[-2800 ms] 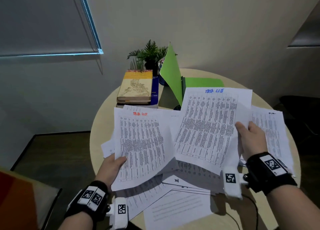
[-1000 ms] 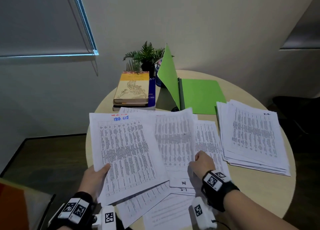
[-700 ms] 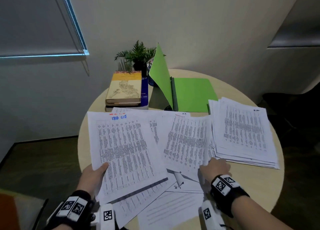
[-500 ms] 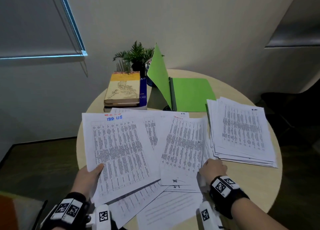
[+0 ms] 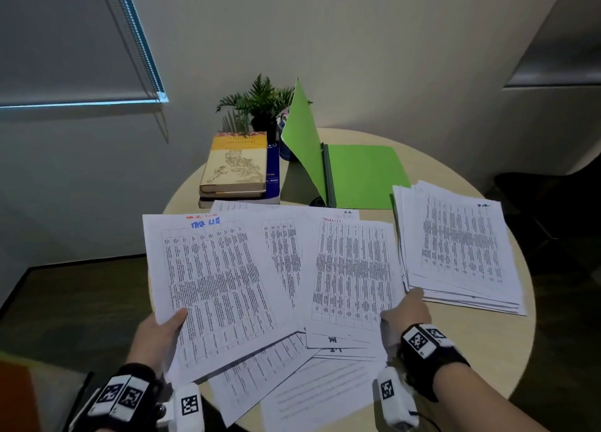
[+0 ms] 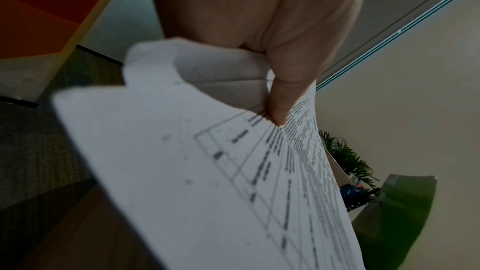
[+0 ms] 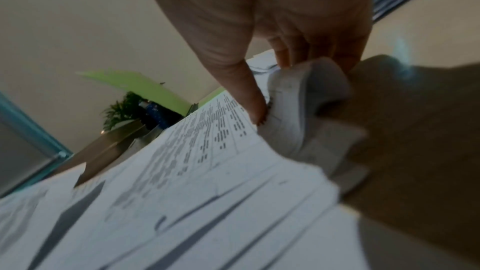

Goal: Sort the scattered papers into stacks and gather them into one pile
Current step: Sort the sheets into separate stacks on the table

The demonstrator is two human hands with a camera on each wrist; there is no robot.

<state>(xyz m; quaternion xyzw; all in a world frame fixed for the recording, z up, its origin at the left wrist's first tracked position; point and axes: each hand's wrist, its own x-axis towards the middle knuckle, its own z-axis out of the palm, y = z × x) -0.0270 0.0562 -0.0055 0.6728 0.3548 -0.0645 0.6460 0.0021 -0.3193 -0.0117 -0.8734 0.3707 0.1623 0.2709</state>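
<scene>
— Left hand (image 5: 161, 329)?
— Pinching a blue-headed sheaf (image 5: 211, 288), thumb on top, raised over the loose papers (image 5: 292, 389).
— Right hand (image 5: 405, 311)?
— Gripping the red-headed sheet (image 5: 353, 278) by its curled corner, beside the sorted stack (image 5: 461, 246) on the round table (image 5: 471, 360).

Printed sheets (image 5: 354, 278) strewn overlapping, neat stack (image 5: 461, 246) at right

Both forearms are bare. Each wrist carries a black fabric wrist strap (image 5: 432, 356) topped with white tags printed with black square codes. A white camera block (image 5: 395, 400) bearing another code juts beside each strap, with a thin black cable trailing.
</scene>
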